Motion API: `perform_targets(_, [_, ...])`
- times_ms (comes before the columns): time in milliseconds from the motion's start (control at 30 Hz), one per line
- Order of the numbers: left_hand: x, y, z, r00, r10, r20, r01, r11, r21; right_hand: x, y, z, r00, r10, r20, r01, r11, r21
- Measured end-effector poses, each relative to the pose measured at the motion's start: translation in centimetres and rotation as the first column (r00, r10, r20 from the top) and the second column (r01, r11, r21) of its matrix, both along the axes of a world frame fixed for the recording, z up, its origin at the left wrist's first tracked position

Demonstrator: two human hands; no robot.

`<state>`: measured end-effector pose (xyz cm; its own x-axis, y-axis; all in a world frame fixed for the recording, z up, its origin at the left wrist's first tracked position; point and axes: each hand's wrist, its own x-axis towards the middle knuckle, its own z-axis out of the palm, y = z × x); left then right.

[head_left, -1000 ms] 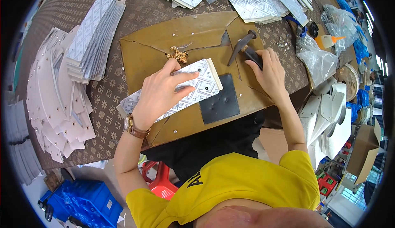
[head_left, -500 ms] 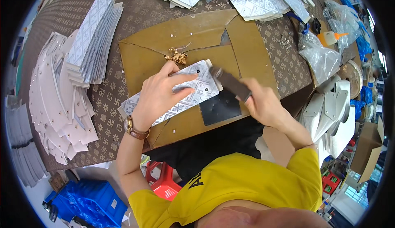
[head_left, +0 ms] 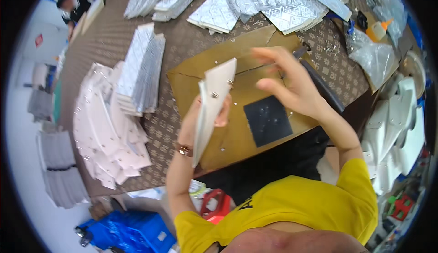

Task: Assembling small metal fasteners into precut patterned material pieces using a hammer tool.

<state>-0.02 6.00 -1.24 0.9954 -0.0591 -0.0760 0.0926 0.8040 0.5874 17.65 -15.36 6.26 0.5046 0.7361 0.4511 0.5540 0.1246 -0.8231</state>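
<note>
My left hand (head_left: 191, 118) grips a thin cream panel (head_left: 212, 100), raised on edge above the board, with small metal studs on the face toward me. To its right my right hand (head_left: 294, 84) hangs over the board, holding nothing, its fingers apart and a little blurred. A hammer with a dark handle (head_left: 323, 86) lies along the board's right edge, just beyond that hand. Below the right hand a black square pad (head_left: 268, 121) rests on the brown board (head_left: 214, 155). The gold studs' heap does not show; the panel and left hand cover part of the board.
Studded cream panels (head_left: 107, 129) lie piled at the left, beside a stack of silver-patterned panels (head_left: 141, 70). More patterned panels (head_left: 255, 2) cover the far side. A glue bottle (head_left: 377, 31) and plastic bags (head_left: 374, 59) sit far right. Another person (head_left: 75, 8) is far left.
My right hand has let go of the hammer, which now lies at the right. The left hand has lifted the panel off the board and turned it cream side toward me. The view has shifted.
</note>
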Motion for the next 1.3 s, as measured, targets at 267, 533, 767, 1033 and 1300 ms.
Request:
perform_targets(267, [2.6,-3.4,4.7,0.925,0.335,-0.180,-0.293,0.930,0.223,1.7,4.7,-1.1,0.723,0.242,-0.647,-0.330,0.944,-0.016])
perform_targets(533, [0.5,1.8,-0.5,0.764,0.434,0.478,-0.645,0.474,0.599,1.3,6.0,-4.9,0.507,0.135,-0.851,-0.237,0.971,0.013])
perform_targets(767, [-1.8,4.7,2.7,0.510,0.742,0.435,-0.819,0.265,0.508,2.3,5.4,-7.4,0.970,0.054,0.236,-0.007,0.980,-0.198])
perform_targets(1033, [-2.4,4.8,4.1,0.673,0.726,0.144,-0.713,0.584,0.388,0.3,5.7,-8.9,0.893,0.059,0.447,0.061,0.966,-0.250])
perform_targets(1300, [-2.2,5.2,2.6,0.658,0.741,0.133,-0.619,0.432,0.656,0.8,5.1,-8.1,0.874,0.046,0.485,0.155,0.918,-0.366])
